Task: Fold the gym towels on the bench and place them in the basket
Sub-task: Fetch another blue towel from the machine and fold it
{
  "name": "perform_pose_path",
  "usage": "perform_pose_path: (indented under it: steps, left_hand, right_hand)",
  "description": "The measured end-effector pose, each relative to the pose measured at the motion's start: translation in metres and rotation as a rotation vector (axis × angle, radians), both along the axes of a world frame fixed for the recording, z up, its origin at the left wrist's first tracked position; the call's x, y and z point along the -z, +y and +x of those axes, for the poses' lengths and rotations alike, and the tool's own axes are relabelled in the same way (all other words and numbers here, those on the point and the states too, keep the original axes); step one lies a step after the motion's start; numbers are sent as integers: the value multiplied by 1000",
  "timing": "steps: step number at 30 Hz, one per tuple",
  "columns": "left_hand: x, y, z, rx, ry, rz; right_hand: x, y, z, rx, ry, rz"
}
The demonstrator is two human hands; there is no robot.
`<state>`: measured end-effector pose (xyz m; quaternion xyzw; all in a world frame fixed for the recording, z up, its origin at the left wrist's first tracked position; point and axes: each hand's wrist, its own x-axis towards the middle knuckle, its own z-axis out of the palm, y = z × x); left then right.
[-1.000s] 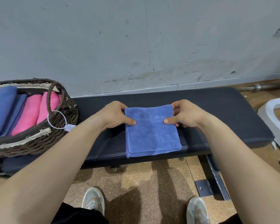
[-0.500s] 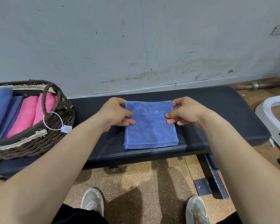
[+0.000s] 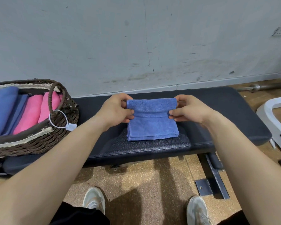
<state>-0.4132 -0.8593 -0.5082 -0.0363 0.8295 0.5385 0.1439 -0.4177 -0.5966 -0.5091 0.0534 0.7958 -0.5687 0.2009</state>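
A folded blue towel [image 3: 152, 127] lies in the middle of the black padded bench [image 3: 225, 114]. Its far edge is raised and curls toward me as a rounded fold. My left hand [image 3: 115, 109] pinches that fold at its left end, and my right hand [image 3: 186, 109] pinches it at the right end. At the bench's left end stands a brown wicker basket [image 3: 58, 132]. Inside it, folded blue towels [image 3: 3, 109] and pink towels [image 3: 34, 112] stand side by side.
A grey wall rises right behind the bench. A barbell [image 3: 256, 86] lies on the floor at the far right, with a white frame [image 3: 269, 114] nearer. The bench's metal foot [image 3: 212, 181] and my two shoes are on the cork floor below.
The towel has been slid away from the bench's front edge toward the wall. Both hands have lifted its far edge and are rolling it over toward me.
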Motion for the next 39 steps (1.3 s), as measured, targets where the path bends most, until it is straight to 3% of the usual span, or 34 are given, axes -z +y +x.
perform_pose_path:
  steps: [7, 11, 20, 25, 32, 36, 39]
  left_hand:
    - [2, -11, 12, 109, 106, -87]
    - [4, -17, 19, 230, 209, -217]
    - [21, -27, 37, 440, 389, -247]
    - [19, -26, 40, 522, 493, -475]
    - [12, -22, 41, 617, 453, -677]
    - [5, -21, 42, 635, 418, -714]
    - [-5, -16, 42, 555, 323, -639]
  right_hand:
    - [5, 8, 13, -51, 46, -86]
    - [10, 15, 22, -95, 141, 18]
    - [27, 26, 38, -220, 191, 46]
    - [17, 18, 44, -167, 161, 120]
    - [6, -41, 58, 18, 377, 712]
    - [23, -55, 62, -22, 405, 823]
    - [40, -51, 64, -53, 456, 910]
